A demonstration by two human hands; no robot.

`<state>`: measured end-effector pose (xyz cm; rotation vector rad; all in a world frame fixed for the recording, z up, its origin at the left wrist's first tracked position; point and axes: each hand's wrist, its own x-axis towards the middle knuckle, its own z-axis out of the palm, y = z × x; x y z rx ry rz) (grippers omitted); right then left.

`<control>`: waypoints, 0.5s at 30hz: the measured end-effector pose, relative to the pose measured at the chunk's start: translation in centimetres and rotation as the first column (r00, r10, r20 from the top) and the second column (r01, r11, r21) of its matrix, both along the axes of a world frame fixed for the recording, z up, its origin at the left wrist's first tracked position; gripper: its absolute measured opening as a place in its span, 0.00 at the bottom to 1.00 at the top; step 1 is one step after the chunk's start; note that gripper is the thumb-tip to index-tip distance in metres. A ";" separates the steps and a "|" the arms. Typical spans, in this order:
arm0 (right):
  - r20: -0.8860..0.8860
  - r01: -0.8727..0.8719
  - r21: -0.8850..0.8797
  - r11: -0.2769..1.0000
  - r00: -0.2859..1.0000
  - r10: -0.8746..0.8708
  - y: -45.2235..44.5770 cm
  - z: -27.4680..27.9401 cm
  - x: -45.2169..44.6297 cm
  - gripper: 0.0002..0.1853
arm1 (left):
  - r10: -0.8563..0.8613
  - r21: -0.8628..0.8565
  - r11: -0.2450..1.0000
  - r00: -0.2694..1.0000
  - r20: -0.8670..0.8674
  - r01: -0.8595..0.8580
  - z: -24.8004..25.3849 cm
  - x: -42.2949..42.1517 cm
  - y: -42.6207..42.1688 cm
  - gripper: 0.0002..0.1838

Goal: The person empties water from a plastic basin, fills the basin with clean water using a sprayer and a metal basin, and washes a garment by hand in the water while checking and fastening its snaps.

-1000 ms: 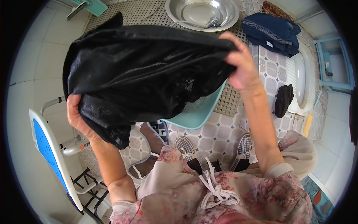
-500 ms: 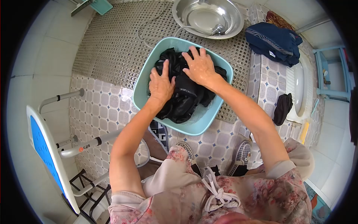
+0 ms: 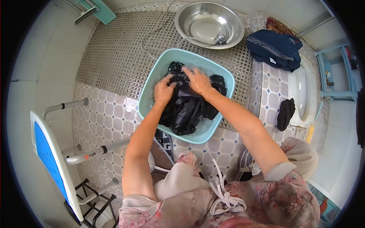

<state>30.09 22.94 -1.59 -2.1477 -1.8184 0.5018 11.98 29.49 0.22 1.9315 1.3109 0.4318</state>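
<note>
L grip (image 3: 164, 92) is in the tub, fingers curled down onto the black cloth (image 3: 184, 108), tips partly hidden; can't tell if it pinches any. R grip (image 3: 198, 80) is just beside it, a bit farther fwd, fingers loosely apart w/ tips down at cloth & water (image 3: 208, 124); can't tell if those pinch either. Cloth is wet, bunched, partly under water, spread over most of the tub, shiny folds on the near side. Water looks bubbly round the fingers. Tub (image 3: 195, 138) is lt blue, squarish w/ rounded corners, over the edge of the grey holed mat (image 3: 110, 53), near part over the tiled floor (image 3: 110, 110). Just past it, metal basin (image 3: 186, 22) w/ shower head (image 3: 219, 39) inside; thin hose (image 3: 146, 49) loops on the mat to the L. To the R, navy cloth (image 3: 273, 49) lies in a heap on the tiled step (image 3: 272, 85), patterned cloth (image 3: 279, 25) behind it. Smaller dark cloth (image 3: 286, 114) lies by the near end of the white toilet pan (image 3: 302, 91). Blue rack (image 3: 323, 76) stands beyond, far R. On the L, white chair w/ blue seat (image 3: 47, 155), metal legs. Dustpan (image 3: 103, 13) & brush (image 3: 86, 15) at far L corner, well apart from the tub
</note>
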 end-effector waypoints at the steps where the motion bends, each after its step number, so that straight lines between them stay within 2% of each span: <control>1: -0.212 0.076 0.054 0.996 0.975 -0.063 -0.9 0.4 0.0 0.32 | 0.217 -0.312 0.942 0.933 0.287 -0.123 -0.2 -0.1 0.1 0.28; 2: -0.417 0.150 0.091 0.985 0.904 -0.099 -1.5 0.8 0.2 0.29 | 0.493 -0.614 0.777 0.741 0.456 -0.139 -0.4 -0.7 -0.1 0.28; 3: -0.601 0.225 0.122 0.967 0.792 -0.108 -1.3 1.4 0.5 0.27 | 0.537 -0.619 0.762 0.721 0.439 -0.190 -0.4 -1.3 0.1 0.27; 4: -0.763 0.309 0.132 0.942 0.639 -0.103 -0.9 2.4 0.6 0.25 | 0.600 -0.737 0.671 0.643 0.475 -0.081 0.3 -1.6 0.1 0.27; 6: -0.770 0.272 0.202 0.941 0.638 -0.019 -1.8 6.0 -1.0 0.22 | 0.728 -0.878 0.442 0.497 0.472 0.186 3.7 -2.0 -0.5 0.27; 7: -0.696 0.215 0.283 0.935 0.716 0.046 -2.7 8.3 -2.3 0.22 | 0.732 -0.904 0.384 0.534 0.423 0.189 6.4 -1.3 -1.3 0.28; 9: -0.578 0.113 0.367 0.923 0.805 0.132 -4.4 12.4 -5.4 0.18 | 0.736 -0.894 0.432 0.529 0.424 0.115 6.2 -0.7 -0.9 0.27; 12: -0.323 0.008 0.537 0.843 0.926 0.197 -6.8 14.0 -10.5 0.12 | 0.707 -0.860 0.505 0.536 0.463 0.077 4.5 -0.4 -1.0 0.25; 15: -0.218 -0.034 0.499 0.866 0.962 0.164 -5.6 12.4 -11.8 0.16 | 0.600 -0.778 0.620 0.578 0.553 0.100 1.7 -1.6 -2.3 0.25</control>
